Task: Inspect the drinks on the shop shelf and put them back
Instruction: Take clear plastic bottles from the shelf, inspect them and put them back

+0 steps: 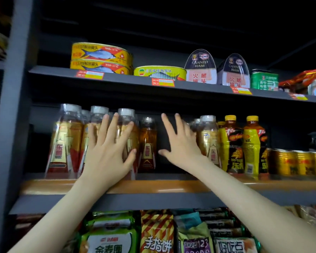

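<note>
Bottle [125, 114] touching L hand [106, 154] — tin [201, 67] "CANNED HAM".

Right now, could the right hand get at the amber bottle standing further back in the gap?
Probably yes: the right hand is open just beside the set-back bottle, and no other bottle stands in front of it to block the way.

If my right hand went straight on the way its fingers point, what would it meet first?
Likely nothing soon: the right hand points into the dark gap beside the clear white-capped bottle of amber drink; depth there is unclear.
</note>
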The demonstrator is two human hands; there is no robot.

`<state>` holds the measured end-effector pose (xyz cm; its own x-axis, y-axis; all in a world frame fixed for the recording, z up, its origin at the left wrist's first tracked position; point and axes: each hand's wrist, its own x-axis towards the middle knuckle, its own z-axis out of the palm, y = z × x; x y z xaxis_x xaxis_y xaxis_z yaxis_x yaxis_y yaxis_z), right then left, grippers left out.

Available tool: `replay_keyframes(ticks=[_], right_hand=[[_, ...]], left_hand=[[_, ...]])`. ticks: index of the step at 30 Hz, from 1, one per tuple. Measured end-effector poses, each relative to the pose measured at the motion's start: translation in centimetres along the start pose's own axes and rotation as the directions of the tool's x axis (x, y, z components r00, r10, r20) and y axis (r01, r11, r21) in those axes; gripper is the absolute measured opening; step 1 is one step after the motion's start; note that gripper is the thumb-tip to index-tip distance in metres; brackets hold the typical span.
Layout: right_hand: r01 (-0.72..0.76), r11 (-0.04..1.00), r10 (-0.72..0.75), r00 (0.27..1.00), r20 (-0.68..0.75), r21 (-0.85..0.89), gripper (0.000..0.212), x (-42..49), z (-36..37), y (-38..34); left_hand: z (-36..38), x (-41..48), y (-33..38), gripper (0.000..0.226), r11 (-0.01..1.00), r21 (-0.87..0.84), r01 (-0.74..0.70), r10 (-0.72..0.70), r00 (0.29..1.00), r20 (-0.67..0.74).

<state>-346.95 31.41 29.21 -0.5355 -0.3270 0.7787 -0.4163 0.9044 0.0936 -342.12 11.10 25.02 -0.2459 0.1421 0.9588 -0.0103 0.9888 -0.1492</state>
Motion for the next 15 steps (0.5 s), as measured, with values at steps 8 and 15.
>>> replay_keyframes(ticks=[8,15], right_hand=[[-0.160,0.939,0.068,0.954,0.292,0.303,0.110,7.0,6.2,-3.3],[-0.122,0.906,-0.026,0.939,0.344,0.404,0.110,7.6,6.9,-2.4]], left_hand=[[0.3,-0.5,0.1,0.071,0.996,0.085,0.031,-0.029,0.999,-0.016],[0.6,-0.6,0.1,0.072,0.996,0.086,0.030,-0.029,1.000,-0.009]])
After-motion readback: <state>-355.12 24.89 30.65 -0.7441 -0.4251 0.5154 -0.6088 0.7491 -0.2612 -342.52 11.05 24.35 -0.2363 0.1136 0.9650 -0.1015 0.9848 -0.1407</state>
